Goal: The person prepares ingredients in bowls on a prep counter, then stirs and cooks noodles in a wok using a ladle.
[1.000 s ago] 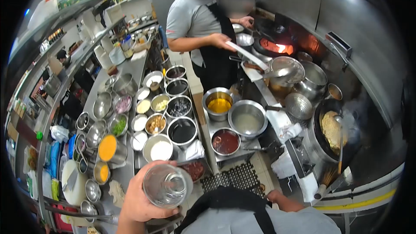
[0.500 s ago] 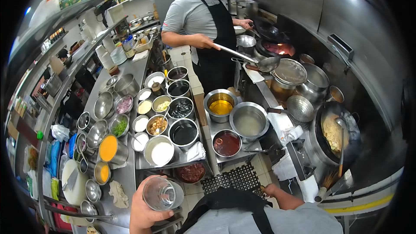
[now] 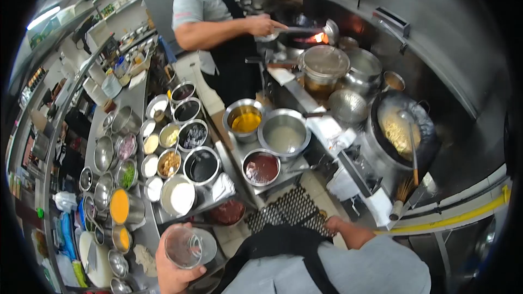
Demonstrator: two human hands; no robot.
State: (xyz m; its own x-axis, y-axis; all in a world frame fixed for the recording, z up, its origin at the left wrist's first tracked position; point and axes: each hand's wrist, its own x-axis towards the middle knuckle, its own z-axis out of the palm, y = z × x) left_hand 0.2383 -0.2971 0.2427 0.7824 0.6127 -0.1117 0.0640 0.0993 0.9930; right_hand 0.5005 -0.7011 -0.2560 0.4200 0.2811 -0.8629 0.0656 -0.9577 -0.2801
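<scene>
My left hand [image 3: 175,267] is wrapped around a clear drinking glass [image 3: 184,247] at the lower left, above the edge of the steel counter. The glass tilts toward the camera, and whether it contains liquid is hard to tell. My right hand [image 3: 336,225] hangs low beside my apron, over the black perforated floor mat [image 3: 283,207]. Its fingers are small and blurred, so their closure cannot be made out. Right of it stands a wok [image 3: 403,130] with noodle-like food [image 3: 396,133] and a wood-handled ladle [image 3: 413,147] resting inside.
A co-worker [image 3: 215,27] at the back stretches a ladle [image 3: 330,31] over a flaming burner. Pots of yellow liquid [image 3: 246,122], cloudy liquid [image 3: 284,133] and red sauce [image 3: 261,167] stand ahead. Several sauce and ingredient containers [image 3: 178,196] line the left counter. A yellow pipe [image 3: 452,218] runs at right.
My view has turned, shifting the scene leftward. The co-worker's ladle has swung farther over the burner. My left hand keeps its grip on the glass.
</scene>
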